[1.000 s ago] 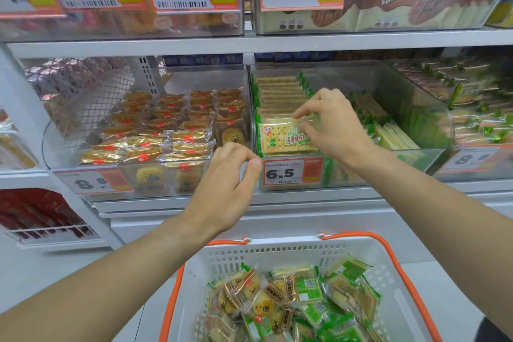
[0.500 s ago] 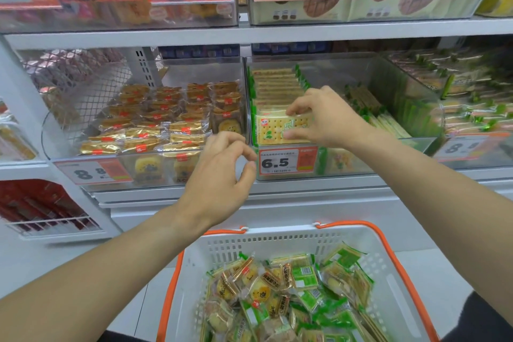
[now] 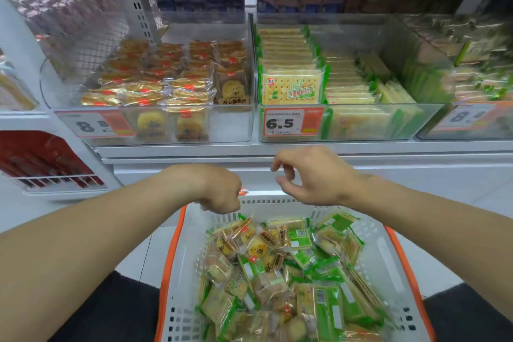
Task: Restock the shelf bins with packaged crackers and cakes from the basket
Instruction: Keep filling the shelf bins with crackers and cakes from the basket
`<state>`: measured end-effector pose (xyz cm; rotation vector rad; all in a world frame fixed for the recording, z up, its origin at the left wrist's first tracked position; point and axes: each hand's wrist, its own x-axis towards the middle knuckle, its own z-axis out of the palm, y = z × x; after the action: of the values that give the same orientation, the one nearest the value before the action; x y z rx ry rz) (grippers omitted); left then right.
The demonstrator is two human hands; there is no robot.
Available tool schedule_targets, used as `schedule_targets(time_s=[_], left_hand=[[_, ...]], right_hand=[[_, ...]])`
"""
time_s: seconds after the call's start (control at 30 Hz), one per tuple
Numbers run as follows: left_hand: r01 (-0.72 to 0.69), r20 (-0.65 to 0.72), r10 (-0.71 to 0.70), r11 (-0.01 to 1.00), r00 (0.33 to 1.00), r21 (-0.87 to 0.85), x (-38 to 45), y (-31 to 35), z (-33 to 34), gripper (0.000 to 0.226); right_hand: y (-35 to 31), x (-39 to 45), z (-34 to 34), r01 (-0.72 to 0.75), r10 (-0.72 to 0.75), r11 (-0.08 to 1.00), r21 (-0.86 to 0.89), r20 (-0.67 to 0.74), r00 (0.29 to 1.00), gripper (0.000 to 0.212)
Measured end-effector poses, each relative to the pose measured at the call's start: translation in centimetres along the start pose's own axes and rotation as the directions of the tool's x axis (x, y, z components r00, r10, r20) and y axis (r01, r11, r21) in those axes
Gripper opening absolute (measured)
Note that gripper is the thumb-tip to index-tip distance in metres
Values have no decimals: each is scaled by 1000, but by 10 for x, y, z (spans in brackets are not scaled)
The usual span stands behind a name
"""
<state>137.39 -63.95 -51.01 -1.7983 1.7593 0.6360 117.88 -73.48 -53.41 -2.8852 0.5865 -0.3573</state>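
While both hands hang at mid-frame above the far rim of the basket (image 3: 388, 255), neither holds a packet. On the left hand (image 3: 219, 191) the fingers point down out of sight, so I cannot tell their spread. The right hand (image 3: 311, 178) is empty, its fingers loosely curled with a narrow gap to the thumb. Green cracker packets (image 3: 327, 305) and cake packets (image 3: 258, 247) lie jumbled in the basket at lower centre. Above, the cracker bin (image 3: 361, 125) — tagged 6.5 — sits right of centre; the cake bin (image 3: 230, 125) stands just beside it, left of centre.
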Motion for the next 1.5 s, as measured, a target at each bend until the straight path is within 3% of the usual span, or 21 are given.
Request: schedule_targets(time_s=[0.07, 0.13, 0.23, 0.37, 0.47, 0.53, 0.6, 0.67, 0.8, 0.9, 0.97, 1.13, 1.27, 1.33, 1.37, 1.43, 1.5], left_hand=[[-1, 19, 1, 1000, 1000, -21, 2, -4, 3, 41], [-29, -32, 25, 993, 999, -117, 0, -3, 0, 38], [-41, -56, 31, 980, 998, -194, -4, -1, -3, 37], [12, -14, -14, 988, 1000, -154, -5, -2, -2, 39], [2, -9, -4, 988, 1000, -157, -5, 1, -3, 32], [-4, 1, 5, 986, 1000, -164, -4, 4, -3, 29], [-5, 3, 5, 985, 1000, -171, -4, 6, -4, 30], [-15, -10, 14, 986, 1000, -168, -2, 9, -5, 30], [-32, -6, 32, 989, 999, -145, 3, 15, -4, 28], [-33, -7, 32, 986, 999, -161, 6, 15, -2, 35], [-33, -4, 33, 987, 999, -155, 7, 14, 1, 35], [-18, 19, 21, 989, 1000, -144, 9, 11, 2, 35], [-37, -29, 30, 963, 999, -269, 5, 12, -4, 58], [-86, -70, 60, 884, 996, -460, 4, 13, -5, 55], [-137, -127, 75, 790, 989, -598, 5, 14, -5, 48], [-280, -305, 29, 486, 952, -828, 3, 18, -7, 36], [-407, -431, -85, 209, 898, -889, 1, 19, -11, 31]], right_hand=[[4, -8, 26, -76, 96, 995, -63, 417, 904, 30], [8, -13, 48, -123, 168, 986, -115, 615, 770, 37], [12, -20, 82, -184, 256, 967, -177, 662, 704, 39], [7, -25, 135, -439, 379, 894, -91, 676, 632, 57], [-7, -34, 173, -598, 444, 799, 59, 612, 654, 69], [-19, -43, 192, -687, 514, 692, 220, 518, 684, 59], [-30, -53, 206, -742, 595, 588, 322, 450, 666, 35], [-37, -62, 217, -743, 601, 613, 267, 453, 659, 12], [-39, -58, 213, -729, 524, 676, 112, 622, 582, 27], [-21, -36, 173, -628, 359, 778, 1, 819, 447, 38], [-6, -17, 130, -593, 310, 804, -31, 874, 374, 38], [21, 13, 23, -645, 311, 760, 80, 826, 470, 34], [22, 2, -14, -668, 246, 657, 350, 737, 629, 21], [20, -7, -20, -677, 249, 544, 495, 676, 694, 20], [20, -10, -23, -681, 251, 491, 543, 660, 708, 18], [18, -11, -33, -696, 269, 371, 615, 646, 714, 16], [20, -8, -44, -707, 295, 217, 673, 645, 705, 17]])
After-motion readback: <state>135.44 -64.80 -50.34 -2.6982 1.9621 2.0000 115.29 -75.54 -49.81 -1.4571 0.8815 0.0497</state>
